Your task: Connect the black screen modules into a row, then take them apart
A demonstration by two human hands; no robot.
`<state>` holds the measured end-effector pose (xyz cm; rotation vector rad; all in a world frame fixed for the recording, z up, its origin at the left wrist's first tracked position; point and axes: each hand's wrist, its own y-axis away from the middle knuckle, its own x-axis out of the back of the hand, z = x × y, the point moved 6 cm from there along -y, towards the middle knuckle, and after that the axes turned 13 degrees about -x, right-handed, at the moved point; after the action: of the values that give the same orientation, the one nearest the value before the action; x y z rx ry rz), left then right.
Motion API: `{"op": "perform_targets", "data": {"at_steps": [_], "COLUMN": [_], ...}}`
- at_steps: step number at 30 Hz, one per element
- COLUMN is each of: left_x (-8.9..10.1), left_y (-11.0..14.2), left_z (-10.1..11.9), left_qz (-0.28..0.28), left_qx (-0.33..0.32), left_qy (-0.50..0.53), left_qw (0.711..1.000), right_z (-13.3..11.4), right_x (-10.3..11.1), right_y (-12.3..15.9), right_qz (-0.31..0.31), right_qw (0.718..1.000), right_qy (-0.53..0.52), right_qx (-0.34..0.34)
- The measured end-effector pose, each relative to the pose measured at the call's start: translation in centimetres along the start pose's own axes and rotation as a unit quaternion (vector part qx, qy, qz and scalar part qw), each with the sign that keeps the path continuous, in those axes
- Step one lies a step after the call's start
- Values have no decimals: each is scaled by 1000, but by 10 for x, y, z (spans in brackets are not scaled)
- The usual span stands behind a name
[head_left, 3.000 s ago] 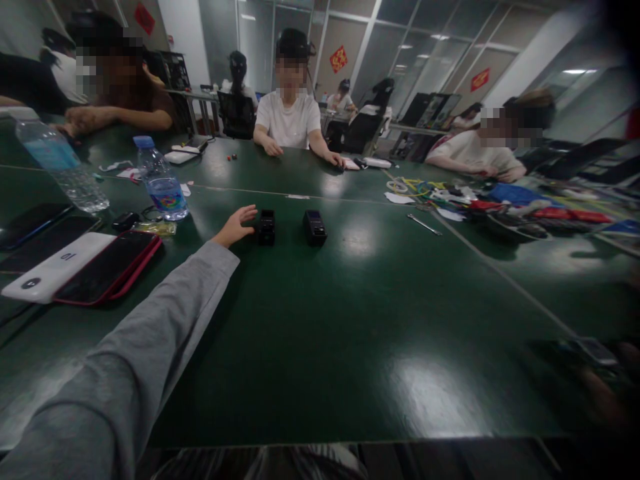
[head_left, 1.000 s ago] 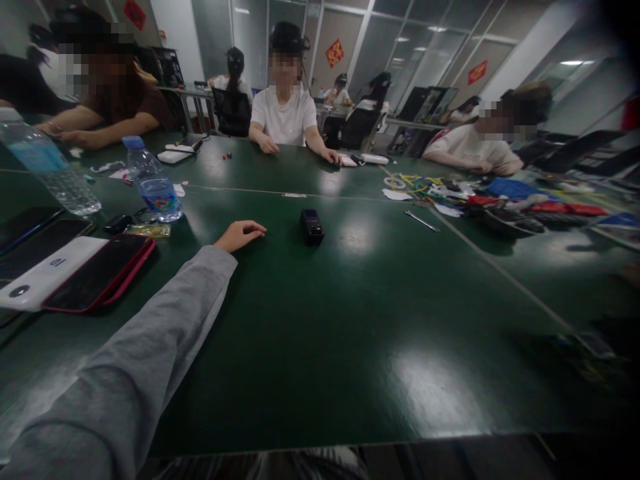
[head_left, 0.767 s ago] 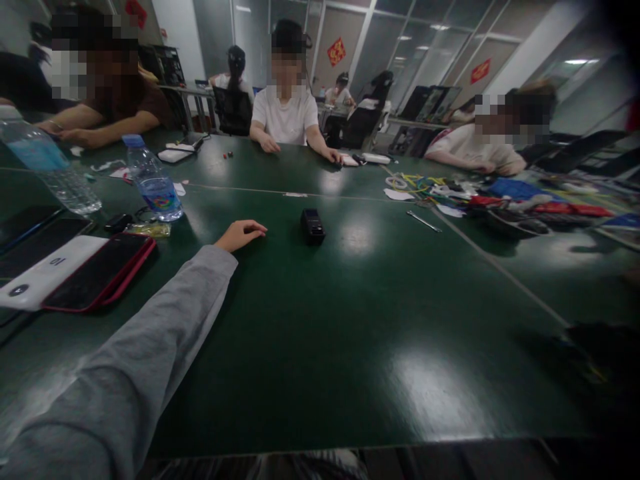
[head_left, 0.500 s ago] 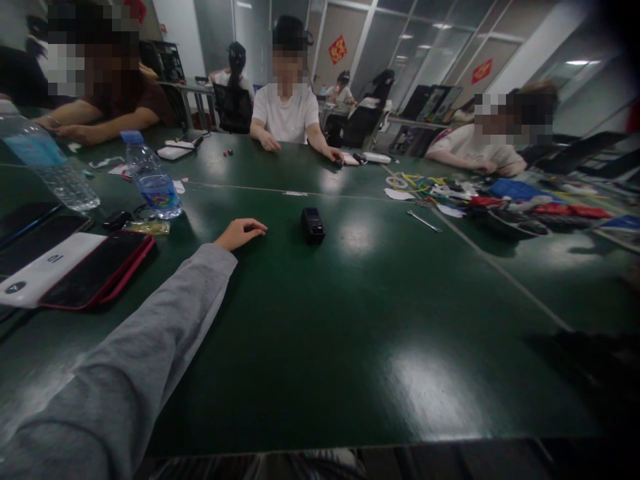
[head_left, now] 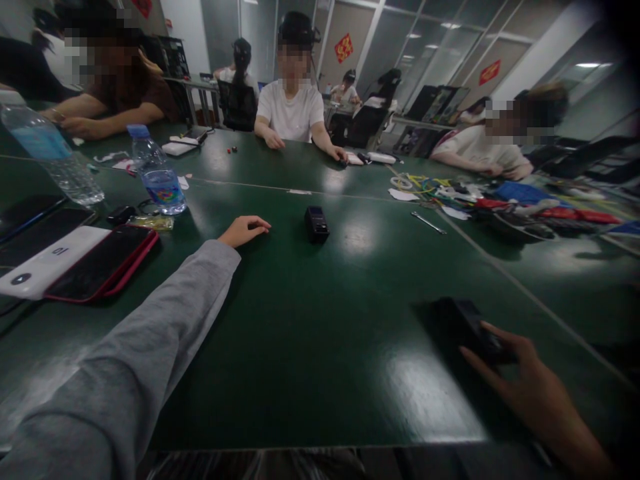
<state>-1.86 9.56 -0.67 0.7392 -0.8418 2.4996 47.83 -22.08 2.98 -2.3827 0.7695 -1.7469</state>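
My left hand (head_left: 245, 231) rests on the green table, fingers loosely bent and apart from the thumb, with nothing in them. Just right of it stands a small black box-shaped device (head_left: 317, 225) with a darker glossy panel; the hand does not touch it. At the lower right, my right hand (head_left: 530, 380) grips a black block-shaped object (head_left: 467, 327) between thumb and fingers. That object is dark and blurred, so its exact kind cannot be made out. Its shadow falls on the table close beneath it.
On the left are water bottles (head_left: 159, 175), a red-cased phone (head_left: 103, 263) and a white power bank (head_left: 55, 260). A wrench (head_left: 429, 223) lies right of centre, near a heap of cables (head_left: 425, 183) and tools. Several people sit around the green table (head_left: 310, 347).
My right hand has come into view from the lower right, holding the black block-shaped object. My left hand and the small black device stay in place; the view has shifted slightly.
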Motion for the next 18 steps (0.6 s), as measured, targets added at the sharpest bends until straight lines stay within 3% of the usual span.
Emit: {"op": "perform_targets", "data": {"at_steps": [2,6,9,11,14,18], "left_x": [-1,-2,0,2,3,3], "left_y": [0,0,-1,-1,-3,-3], "left_z": [-2,-4,-5,-6,-13,-22], "left_qz": [1,1,12,29,52,84], "left_qx": [2,0,-4,-1,15,26], "left_qy": [3,8,26,43,62,82], "left_qw": [1000,1000,1000,999,997,993], "right_z": [-38,-158,-241,-282,-324,-343], "right_x": [-32,-71,-90,-106,-139,-172], "right_y": [-2,0,-5,-14,-33,-55], "right_qz": [-62,-159,-185,-180,-147,-102], "right_qw": [997,966,938,926,927,947], "right_qy": [-18,-44,-63,-70,-66,-70], "right_qx": [51,199,285,324,338,298]}}
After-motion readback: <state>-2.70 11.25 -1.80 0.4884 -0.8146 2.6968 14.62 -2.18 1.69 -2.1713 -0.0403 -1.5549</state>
